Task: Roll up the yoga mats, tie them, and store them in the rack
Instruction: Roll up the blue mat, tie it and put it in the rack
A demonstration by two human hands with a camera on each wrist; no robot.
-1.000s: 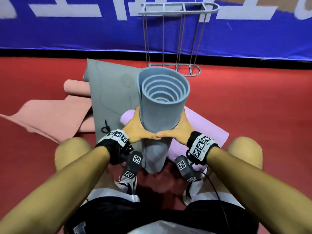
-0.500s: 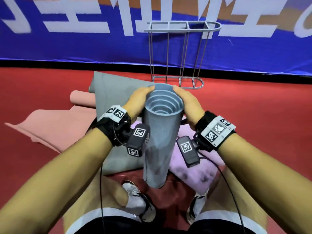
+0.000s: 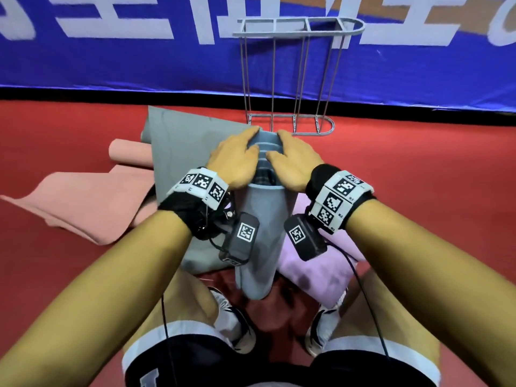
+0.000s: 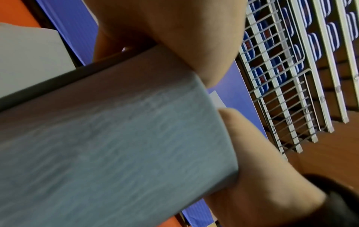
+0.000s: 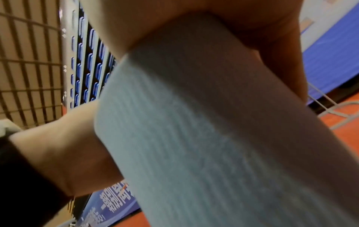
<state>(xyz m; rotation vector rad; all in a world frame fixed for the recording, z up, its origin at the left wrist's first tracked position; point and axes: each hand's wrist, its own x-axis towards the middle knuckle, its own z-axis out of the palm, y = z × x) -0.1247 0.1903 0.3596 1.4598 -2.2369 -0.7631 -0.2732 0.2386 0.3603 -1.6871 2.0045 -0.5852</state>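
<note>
A blue-grey rolled yoga mat stands upright on the red floor between my feet. Its top end is covered by both palms. My left hand lies flat on the left half of that end, its fingers reaching over the far rim. My right hand lies the same way on the right half. The wrist views show the roll close up under each palm, blurred. The wire storage rack stands empty just beyond, against the blue banner.
An unrolled grey mat lies behind the roll on the left, with a pink mat and its partly rolled end further left. A purple mat lies on the right. My shoes flank the roll's base.
Both hands climbed from the roll's middle, past its upper sides, onto its top end, where they now press down. The view has tilted up, bringing the rack closer.
</note>
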